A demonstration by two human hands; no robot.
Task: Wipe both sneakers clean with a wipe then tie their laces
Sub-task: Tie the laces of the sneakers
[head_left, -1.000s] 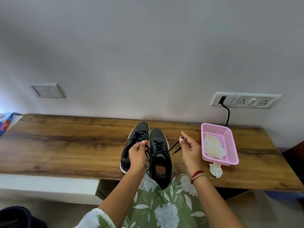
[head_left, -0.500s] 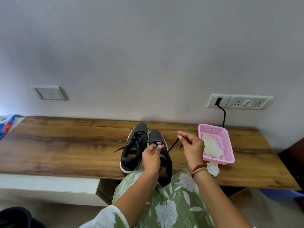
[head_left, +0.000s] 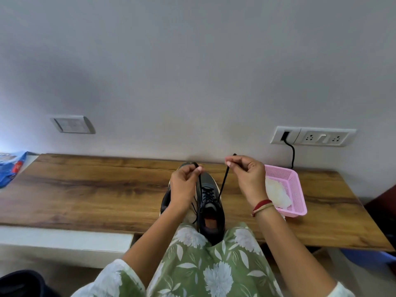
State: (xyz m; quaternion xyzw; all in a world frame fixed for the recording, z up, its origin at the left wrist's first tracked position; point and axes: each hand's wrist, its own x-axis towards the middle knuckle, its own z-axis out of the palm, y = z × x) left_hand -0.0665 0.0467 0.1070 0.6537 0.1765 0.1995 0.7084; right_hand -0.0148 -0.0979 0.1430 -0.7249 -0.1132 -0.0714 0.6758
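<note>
Two dark sneakers stand side by side on the wooden table (head_left: 85,189), toes toward the wall. The right sneaker (head_left: 211,209) shows its black laces and open mouth; its heel hangs over the table's front edge. The left sneaker (head_left: 166,202) is mostly hidden behind my left hand (head_left: 185,187). That hand pinches one black lace end of the right sneaker, lifted above the toe. My right hand (head_left: 246,179) pinches the other lace end (head_left: 224,183), pulled up taut to the right.
A pink mesh basket (head_left: 296,189) with a white wipe (head_left: 277,195) in it stands right of the sneakers. A black cable (head_left: 292,154) drops from the wall socket behind it. A blue packet (head_left: 10,168) lies at the far left.
Both hands have risen and moved apart, drawing the right sneaker's two lace ends up and taut. My left hand now covers most of the left sneaker.
</note>
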